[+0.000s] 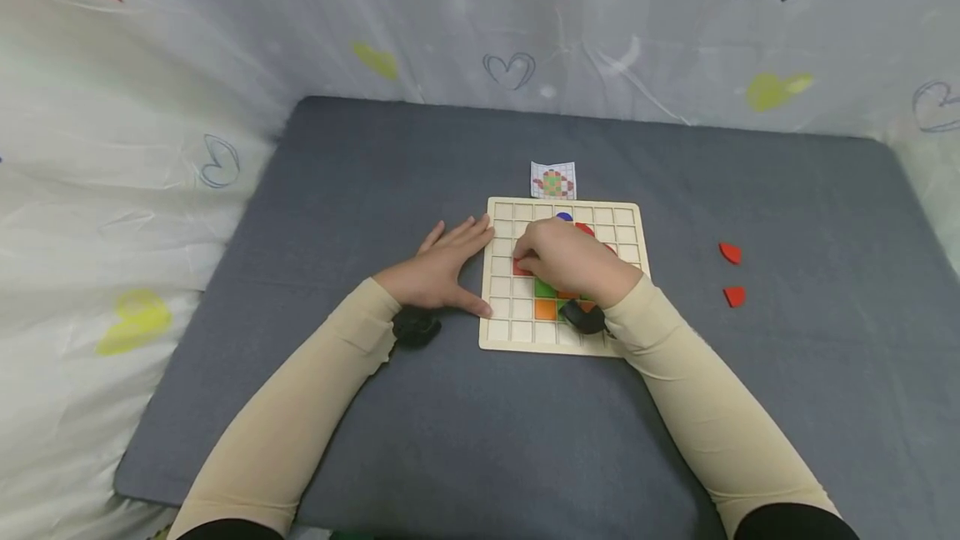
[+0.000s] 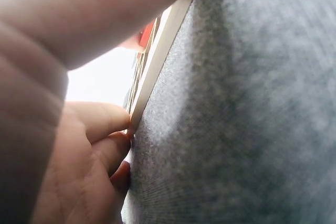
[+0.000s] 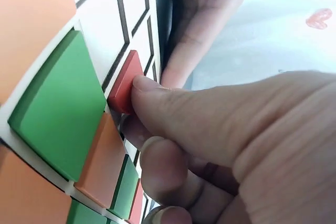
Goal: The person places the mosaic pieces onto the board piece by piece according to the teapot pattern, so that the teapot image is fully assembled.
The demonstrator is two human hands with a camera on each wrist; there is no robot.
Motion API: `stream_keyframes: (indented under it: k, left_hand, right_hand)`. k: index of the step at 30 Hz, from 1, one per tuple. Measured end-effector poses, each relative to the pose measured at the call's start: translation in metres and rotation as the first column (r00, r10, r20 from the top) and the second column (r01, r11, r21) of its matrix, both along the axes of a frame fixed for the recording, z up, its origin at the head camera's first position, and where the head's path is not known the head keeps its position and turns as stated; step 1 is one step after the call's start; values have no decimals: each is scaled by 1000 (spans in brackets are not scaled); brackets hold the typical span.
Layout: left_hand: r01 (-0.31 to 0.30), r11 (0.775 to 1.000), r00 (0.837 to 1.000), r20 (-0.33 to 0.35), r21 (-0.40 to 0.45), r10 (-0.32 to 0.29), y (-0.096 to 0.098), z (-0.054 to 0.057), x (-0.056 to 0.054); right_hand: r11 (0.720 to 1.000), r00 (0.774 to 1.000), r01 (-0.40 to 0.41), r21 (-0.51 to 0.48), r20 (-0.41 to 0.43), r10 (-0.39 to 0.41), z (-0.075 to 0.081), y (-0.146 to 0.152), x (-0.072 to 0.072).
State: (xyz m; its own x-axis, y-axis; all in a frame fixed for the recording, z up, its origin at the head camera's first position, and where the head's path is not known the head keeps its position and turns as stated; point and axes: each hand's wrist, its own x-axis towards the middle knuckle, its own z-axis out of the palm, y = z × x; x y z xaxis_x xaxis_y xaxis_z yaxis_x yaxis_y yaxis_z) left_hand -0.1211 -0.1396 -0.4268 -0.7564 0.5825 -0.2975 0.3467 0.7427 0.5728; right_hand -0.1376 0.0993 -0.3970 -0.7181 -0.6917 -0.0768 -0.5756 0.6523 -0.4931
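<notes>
A pale wooden grid board [image 1: 517, 347] lies on the grey table, partly filled with coloured tiles. My right hand [image 1: 573, 257] reaches over its middle and pinches a red tile [image 3: 125, 83] between thumb and finger, at a square left of the filled ones. Beside that tile, in the right wrist view, are a green tile [image 3: 60, 103] and an orange tile [image 3: 100, 163]. My left hand [image 1: 442, 269] is spread along the board's left side, thumb and fingertips touching the edge. The right hand and wrist hide part of the pattern.
A small printed pattern card [image 1: 553, 180] lies just behind the board. To the right, two loose red pieces, one farther back [image 1: 731, 253] and one nearer [image 1: 735, 297], rest on the grey table [image 1: 810, 215]. A white printed curtain [image 1: 450, 15] hangs along the back and sides.
</notes>
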Motion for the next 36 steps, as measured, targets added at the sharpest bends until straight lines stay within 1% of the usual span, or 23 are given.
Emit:
stream_keyframes:
  k: [4,7,15,20,24,30,36]
  left_hand:
    - [1,1000,1000,-8,-5,-1,-1,0,-1]
    - [5,1000,1000,-1,-6,-5,-1,1,-1]
    - [-2,1000,1000,8,1,2,-1,5,0]
    - [-2,1000,1000,14,-1,2,0,3,1]
    - [-7,1000,1000,11,0,7,0,2,1]
    - [-22,1000,1000,11,2,22,2,1,1]
    - [-24,1000,1000,9,8,24,3,0,3]
  right_hand:
    - [999,1000,29,14,0,-29,2,-1,1]
    - [998,999,53,26,8,-53,3,-1,2]
    - [999,999,51,15,-13,-51,4,1,2]
    - [999,999,43,-10,8,-43,4,6,1]
    - [998,999,45,-45,10,-45,10,13,0]
    - [993,994,108,-40,1,-108,20,32,-3]
    - [983,983,184,-11,4,-184,27,50,-3]
